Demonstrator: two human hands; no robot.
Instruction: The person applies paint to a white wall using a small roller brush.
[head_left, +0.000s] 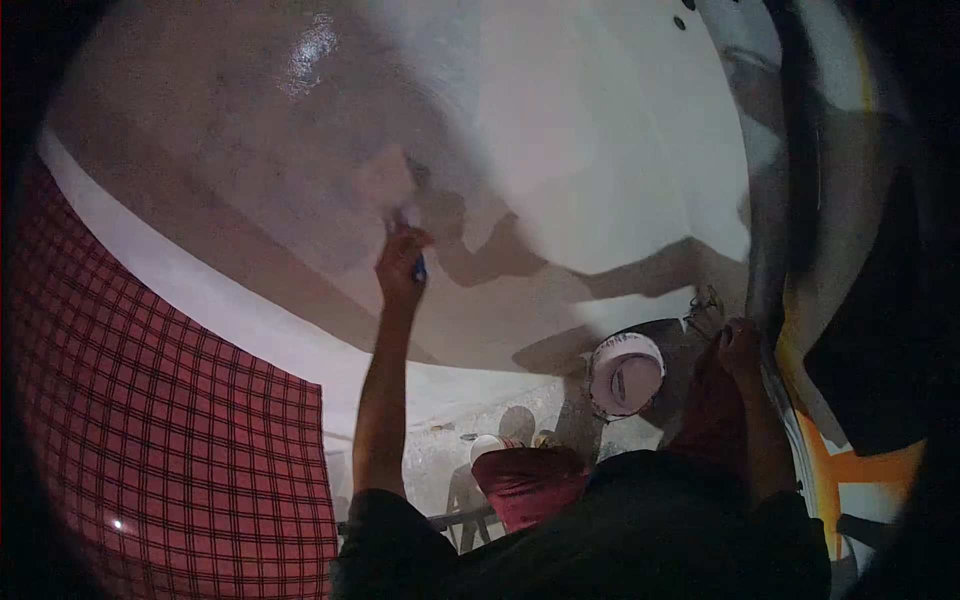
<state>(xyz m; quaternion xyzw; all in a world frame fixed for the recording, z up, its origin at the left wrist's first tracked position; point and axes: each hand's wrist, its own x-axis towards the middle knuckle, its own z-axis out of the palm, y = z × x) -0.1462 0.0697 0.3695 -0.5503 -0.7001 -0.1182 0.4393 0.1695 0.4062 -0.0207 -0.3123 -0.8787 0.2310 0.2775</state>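
In my left hand (403, 262) is a tool with a blue handle, and its blurred, wide pinkish head (386, 178) lies against the wall surface (247, 165); a paintbrush or a scraper, I cannot tell which. Around it the surface is brownish-grey with a wet-looking shine at the top, while a paler area (585, 150) extends to the right. My right hand (739, 346) is at the right, by a dark upright edge and a bit of wire; its fingers are too dark to read. Between my arms, nearer the right one, is a round bucket (628, 375) with pinkish-grey contents.
Red-and-black checked tiling or cloth (180, 405) covers the left side. Below, a white container (487, 448) stands near my red-clad leg, beside a dark metal bar (457, 519). Orange and white surfaces (862, 472) are at the far right. Shadows fall across the pale surface.
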